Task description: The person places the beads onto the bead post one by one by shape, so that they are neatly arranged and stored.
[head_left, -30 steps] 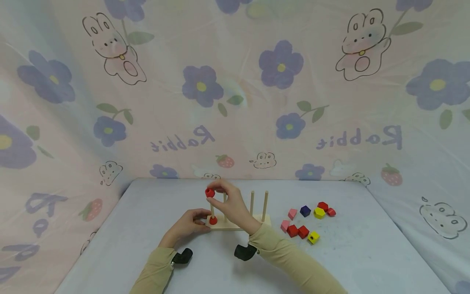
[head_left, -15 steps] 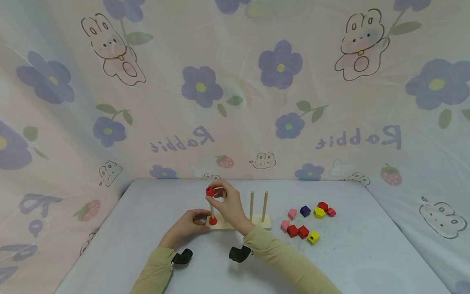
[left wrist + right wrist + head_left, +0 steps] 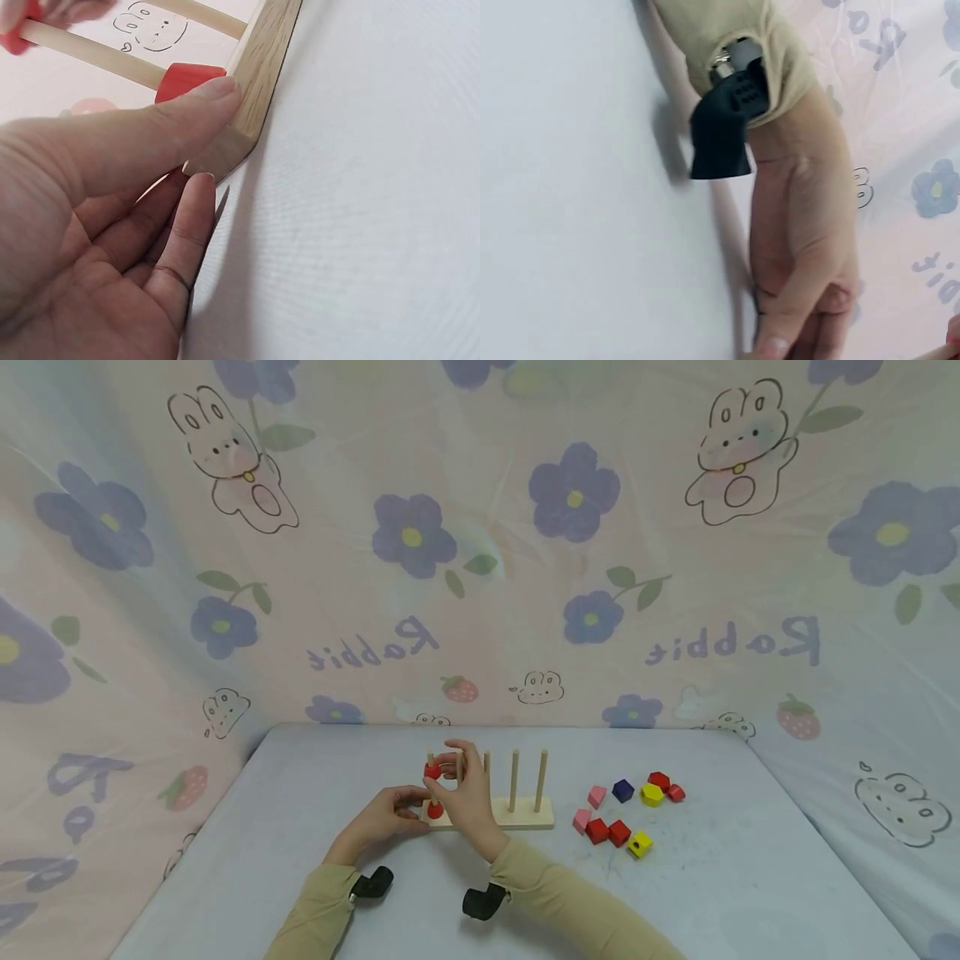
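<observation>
A wooden peg stand [image 3: 525,817] with several upright pegs sits on the table. My left hand [image 3: 386,814] grips its left end; in the left wrist view, the thumb lies at the near edge and fingers reach under the end. One red bead [image 3: 435,811] rests at the foot of the leftmost peg. Higher on that peg is a second red bead [image 3: 432,771], blurred in the left wrist view. My right hand [image 3: 468,797] is around this upper bead, index finger raised and fingers spread, thumb just below it. The right wrist view mostly shows my left hand [image 3: 802,225].
Right of the stand lie loose beads: red [image 3: 619,833], yellow [image 3: 641,844], pink [image 3: 597,796] and a dark blue one [image 3: 623,791]. A black wrist camera [image 3: 483,902] sits by each sleeve. A patterned cloth [image 3: 480,568] hangs behind the table [image 3: 712,893].
The upper red bead has gone from the tip of the leftmost peg to partway down it. My right hand has lowered and its fingers have spread. My left hand stays put.
</observation>
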Demonstrator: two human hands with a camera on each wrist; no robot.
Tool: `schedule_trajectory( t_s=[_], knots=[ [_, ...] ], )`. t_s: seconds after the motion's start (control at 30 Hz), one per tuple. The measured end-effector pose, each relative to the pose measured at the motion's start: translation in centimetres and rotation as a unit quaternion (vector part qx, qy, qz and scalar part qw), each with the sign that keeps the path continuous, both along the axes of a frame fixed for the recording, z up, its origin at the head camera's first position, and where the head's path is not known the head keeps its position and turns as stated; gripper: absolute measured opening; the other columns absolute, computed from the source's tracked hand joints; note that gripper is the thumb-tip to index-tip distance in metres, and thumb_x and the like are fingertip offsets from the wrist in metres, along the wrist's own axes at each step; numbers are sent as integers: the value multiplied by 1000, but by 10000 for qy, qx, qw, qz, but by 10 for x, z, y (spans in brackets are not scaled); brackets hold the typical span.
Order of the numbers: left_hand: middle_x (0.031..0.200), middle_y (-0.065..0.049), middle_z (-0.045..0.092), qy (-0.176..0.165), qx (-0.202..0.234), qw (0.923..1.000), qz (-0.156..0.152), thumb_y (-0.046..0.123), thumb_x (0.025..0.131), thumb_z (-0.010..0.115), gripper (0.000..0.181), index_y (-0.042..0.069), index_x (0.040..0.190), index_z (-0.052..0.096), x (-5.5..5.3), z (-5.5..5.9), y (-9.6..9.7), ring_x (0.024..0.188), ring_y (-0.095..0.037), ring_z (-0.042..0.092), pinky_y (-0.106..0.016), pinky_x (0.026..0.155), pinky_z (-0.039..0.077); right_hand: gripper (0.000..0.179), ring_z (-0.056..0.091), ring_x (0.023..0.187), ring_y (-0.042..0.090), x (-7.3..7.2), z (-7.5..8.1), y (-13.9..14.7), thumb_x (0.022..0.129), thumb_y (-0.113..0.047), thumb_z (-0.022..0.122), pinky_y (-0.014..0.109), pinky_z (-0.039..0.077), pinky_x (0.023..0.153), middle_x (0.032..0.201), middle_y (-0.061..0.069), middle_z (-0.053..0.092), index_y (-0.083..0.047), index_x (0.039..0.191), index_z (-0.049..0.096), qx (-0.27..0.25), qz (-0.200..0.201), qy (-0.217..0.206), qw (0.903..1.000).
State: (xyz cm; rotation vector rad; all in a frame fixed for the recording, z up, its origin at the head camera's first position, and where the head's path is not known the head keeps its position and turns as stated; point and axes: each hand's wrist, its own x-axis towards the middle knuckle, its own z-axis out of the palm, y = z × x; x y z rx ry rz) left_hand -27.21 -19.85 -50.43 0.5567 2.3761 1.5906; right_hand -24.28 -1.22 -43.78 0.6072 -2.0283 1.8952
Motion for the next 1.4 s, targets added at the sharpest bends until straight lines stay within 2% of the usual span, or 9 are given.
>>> schedule_trajectory(
  t_s=[0.1, 0.3, 0.47, 0.57, 0.6, 0.8, 1.0, 1.2, 1.4],
  knots=[
    [115, -15, 62, 79, 32, 10000, -29, 10, 77, 81, 54, -5, 123, 58, 0, 0, 0, 87, -19, 63, -25, 77, 53, 47, 62, 94, 33, -8, -19, -1, 78, 6, 75, 51, 50, 84, 102, 16, 64, 3, 118, 51, 86, -83, -353, 9993],
    [114, -18, 63, 187, 45, 9997, -161, 4, 77, 79, 52, -7, 123, 57, -1, 0, 0, 86, -22, 62, -24, 75, 53, 38, 61, 94, 26, -9, -36, 1, 77, 4, 75, 50, 48, 88, 99, 9, 65, 3, 111, 57, 301, 41, -1138, 9930],
    [114, -24, 61, 193, 106, 9995, -245, -3, 78, 76, 50, -12, 123, 55, 5, 10, 2, 85, -26, 62, -24, 74, 52, 36, 60, 93, 23, -11, -46, 2, 76, 8, 73, 43, 50, 85, 97, 8, 64, 2, 108, 58, 480, 141, -1346, 9896],
    [114, -26, 60, 167, 132, 9994, -267, -4, 78, 75, 49, -14, 122, 54, 13, 23, 5, 87, -28, 61, -25, 75, 52, 34, 60, 92, 22, -12, -51, 2, 76, 8, 73, 39, 50, 83, 95, 7, 63, 1, 105, 58, 594, 187, -1358, 9888],
    [115, -25, 60, 166, 135, 9994, -261, -3, 78, 75, 50, -13, 122, 54, 13, 23, 5, 87, -28, 62, -25, 75, 52, 33, 60, 92, 21, -13, -53, 2, 77, 7, 73, 39, 50, 84, 96, 6, 63, 0, 105, 58, 610, 195, -1396, 9881],
    [118, -21, 60, 189, 106, 9996, -188, 4, 78, 79, 55, -9, 125, 55, 2, 3, 0, 88, -22, 62, -25, 77, 53, 38, 60, 96, 29, -13, -53, 5, 77, 10, 71, 49, 48, 90, 101, 12, 63, 4, 111, 56, 477, 454, -1381, 9882],
    [118, -21, 60, 128, 105, 9998, -146, 5, 77, 79, 55, -8, 125, 55, 3, 3, 0, 86, -21, 62, -25, 76, 53, 49, 59, 107, 34, -7, -52, 16, 77, 9, 71, 50, 46, 94, 110, 17, 64, 7, 122, 53, 860, 615, -1033, 9890],
    [118, -21, 60, 120, 110, 9997, -166, 3, 77, 79, 55, -9, 125, 54, 4, 1, 1, 85, -22, 61, -25, 75, 53, 62, 50, 119, 39, 5, -53, 37, 78, 7, 71, 49, 39, 102, 124, 27, 56, 9, 134, 43, 1150, 892, -840, 9858],
    [118, -20, 60, 125, 68, 9999, -56, 5, 76, 80, 56, -7, 125, 56, 3, 1, 0, 87, -23, 61, -24, 76, 52, 71, 46, 126, 35, 18, -52, 60, 81, 1, 72, 45, 38, 105, 135, 23, 49, 2, 143, 37, 1615, 1081, -842, 9773]
  ],
)
